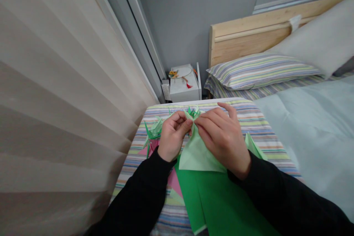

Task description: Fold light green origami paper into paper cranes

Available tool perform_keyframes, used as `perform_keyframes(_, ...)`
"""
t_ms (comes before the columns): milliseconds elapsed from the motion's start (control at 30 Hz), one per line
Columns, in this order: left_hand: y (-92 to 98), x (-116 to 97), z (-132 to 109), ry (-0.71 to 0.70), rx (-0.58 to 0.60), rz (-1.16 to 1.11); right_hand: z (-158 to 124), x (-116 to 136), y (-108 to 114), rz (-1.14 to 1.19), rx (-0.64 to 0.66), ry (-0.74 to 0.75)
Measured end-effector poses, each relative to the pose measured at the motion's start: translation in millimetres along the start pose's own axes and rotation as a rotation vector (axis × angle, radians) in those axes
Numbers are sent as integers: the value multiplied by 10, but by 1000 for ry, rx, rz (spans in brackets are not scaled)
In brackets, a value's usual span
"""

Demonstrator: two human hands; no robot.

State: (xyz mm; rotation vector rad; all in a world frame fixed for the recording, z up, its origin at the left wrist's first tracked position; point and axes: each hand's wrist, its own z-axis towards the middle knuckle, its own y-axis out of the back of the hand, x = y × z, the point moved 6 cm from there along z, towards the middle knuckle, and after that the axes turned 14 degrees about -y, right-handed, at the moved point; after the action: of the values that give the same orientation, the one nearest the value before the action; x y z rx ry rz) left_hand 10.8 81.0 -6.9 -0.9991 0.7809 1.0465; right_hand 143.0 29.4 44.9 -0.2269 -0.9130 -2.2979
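Note:
Between my two hands is a small piece of folded green paper (pixel 188 115). My left hand (pixel 174 132) pinches it between thumb and fingers. My right hand (pixel 222 134) grips its other side with the fingertips, the little finger raised. Below them lies a light green sheet of paper (pixel 200 153), partly covered by my right hand. Under that are large dark green sheets (pixel 221 202). Several folded green paper cranes (pixel 155 129) stand beyond and to the left of my left hand, touching some pink paper (pixel 153 145).
A striped cloth (pixel 129 171) covers the surface under the papers. A white cabinet (pixel 184 92) with small craft items stands beyond it. A bed with a striped pillow (pixel 262 70) and wooden headboard (pixel 249 40) is at right. A pleated curtain (pixel 69 99) hangs close on the left.

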Motion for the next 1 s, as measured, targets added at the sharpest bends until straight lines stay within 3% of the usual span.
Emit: perform_keyframes(1000, -18, -91, -14, -69, 8, -57, -1, 26, 37, 100, -29, -28)
